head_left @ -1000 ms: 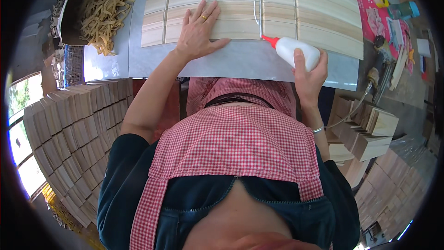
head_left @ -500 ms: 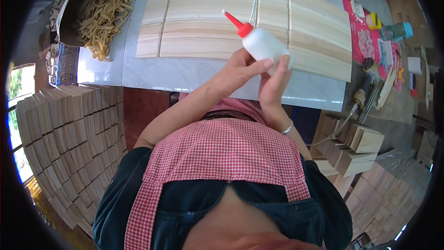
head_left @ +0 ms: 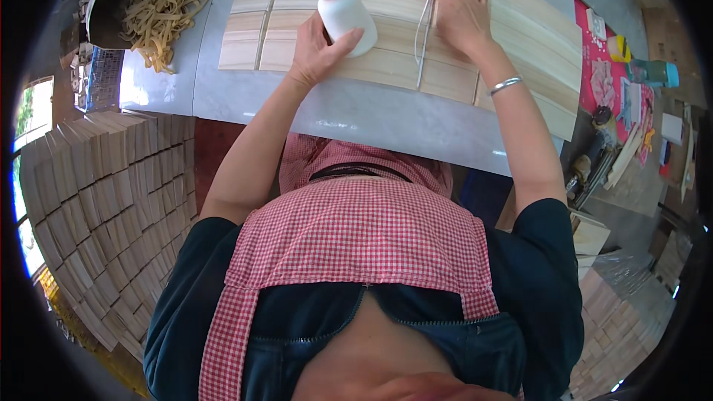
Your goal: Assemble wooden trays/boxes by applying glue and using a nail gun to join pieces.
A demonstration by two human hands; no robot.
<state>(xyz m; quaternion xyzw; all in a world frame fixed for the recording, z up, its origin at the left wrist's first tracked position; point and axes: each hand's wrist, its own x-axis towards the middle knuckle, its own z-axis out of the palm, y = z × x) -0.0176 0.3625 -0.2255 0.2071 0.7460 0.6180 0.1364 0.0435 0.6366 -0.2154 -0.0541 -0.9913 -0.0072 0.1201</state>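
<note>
In my left hand [head_left: 316,52], closed round its lower part, is a white squeeze bottle [head_left: 346,22] with a red cap and a tapered red nozzle. The bottle is held above the pale wooden boards [head_left: 356,52], its nozzle pointing up and away to the left. My right hand [head_left: 462,16] lies on the boards with fingers stretched toward the far side, beside a narrow groove. A thin whitish loop [head_left: 418,41], like cord or a strand, lies along that groove by my right fingertips; its material is unclear.
The boards lie on a grey table [head_left: 327,119]. A container of tan elastic bands [head_left: 160,22] is at the far left. Stacked wood pieces [head_left: 104,215] stand left of me. On the right are a pink mat [head_left: 587,67], a blue-capped bottle [head_left: 653,73] and tools.
My hands have come apart. The left has carried the squeeze bottle left and farther away, tipping it more upright. The right has let go of it and moved onto the boards.
</note>
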